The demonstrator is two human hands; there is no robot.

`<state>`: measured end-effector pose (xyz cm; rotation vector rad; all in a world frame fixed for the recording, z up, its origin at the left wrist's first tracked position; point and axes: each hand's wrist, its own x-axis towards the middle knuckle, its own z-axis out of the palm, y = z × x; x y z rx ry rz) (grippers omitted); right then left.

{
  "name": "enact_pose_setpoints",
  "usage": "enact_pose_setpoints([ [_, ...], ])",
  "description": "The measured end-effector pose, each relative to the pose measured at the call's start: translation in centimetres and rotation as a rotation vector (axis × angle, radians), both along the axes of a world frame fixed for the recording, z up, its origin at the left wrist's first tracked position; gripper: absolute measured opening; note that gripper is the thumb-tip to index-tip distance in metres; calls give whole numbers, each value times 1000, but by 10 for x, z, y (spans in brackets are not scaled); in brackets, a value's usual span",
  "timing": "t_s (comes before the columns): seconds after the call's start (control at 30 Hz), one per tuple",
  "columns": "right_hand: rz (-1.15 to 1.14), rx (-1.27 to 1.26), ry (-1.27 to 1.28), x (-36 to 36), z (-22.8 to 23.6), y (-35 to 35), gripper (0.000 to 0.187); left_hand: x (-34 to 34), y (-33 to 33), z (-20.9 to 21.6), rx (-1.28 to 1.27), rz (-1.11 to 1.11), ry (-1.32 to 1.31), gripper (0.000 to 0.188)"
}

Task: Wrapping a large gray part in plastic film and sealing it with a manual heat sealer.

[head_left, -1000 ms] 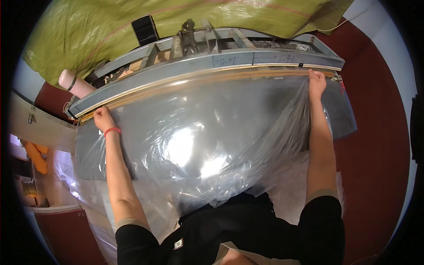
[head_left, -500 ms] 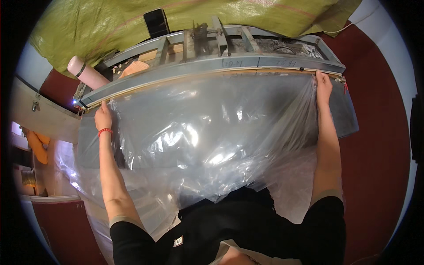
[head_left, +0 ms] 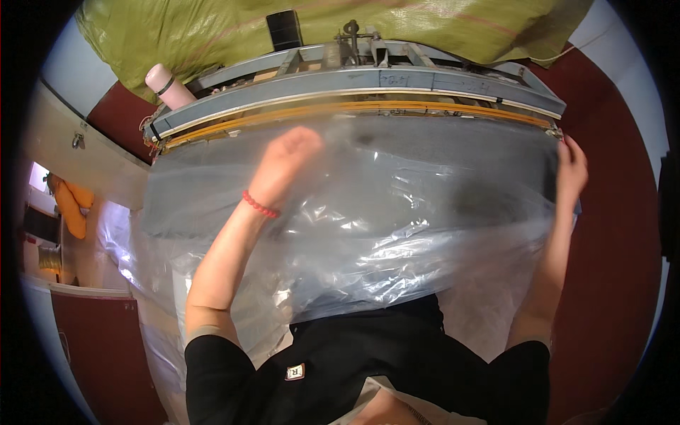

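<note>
A wide sheet of clear plastic film [head_left: 382, 234] lies over the dark grey work surface [head_left: 191, 170] and hangs down toward my body. My left hand [head_left: 294, 152], with a red bead bracelet [head_left: 261, 204] at the wrist, is raised over the film left of the middle; its fingers are smeared by motion. At the right end of the long metal bar [head_left: 354, 76], my right hand [head_left: 572, 166] pinches the film's far right corner. Orange strips [head_left: 340, 108] run along the gap under the bar.
Behind the bar is a metal frame with a bracket [head_left: 354, 39]. A pink bottle [head_left: 168, 86] stands at its left, and a black phone [head_left: 284, 30] lies on the yellow-green woven sheet [head_left: 177, 35]. A cabinet [head_left: 92, 149] is at the left; dark red floor [head_left: 616, 212] lies at the right.
My left hand has left the bar's left end and come inward over the film. My right hand has shifted right to the bar's end. A gap with orange strips now shows under the bar.
</note>
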<state>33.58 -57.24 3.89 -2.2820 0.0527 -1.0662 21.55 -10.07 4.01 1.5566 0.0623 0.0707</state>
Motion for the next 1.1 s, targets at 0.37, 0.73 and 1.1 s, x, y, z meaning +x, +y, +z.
enact_pose_setpoints([
  [0.37,1509,145,293,-46,10,288,26,-38,-3,38,173,-94,-161,8],
  [0.73,1651,864,866,-89,2,333,7,-50,24,27,822,134,-656,14],
  [1.1,1539,673,779,-80,-25,349,19,-53,11,-2,1106,418,-819,19],
])
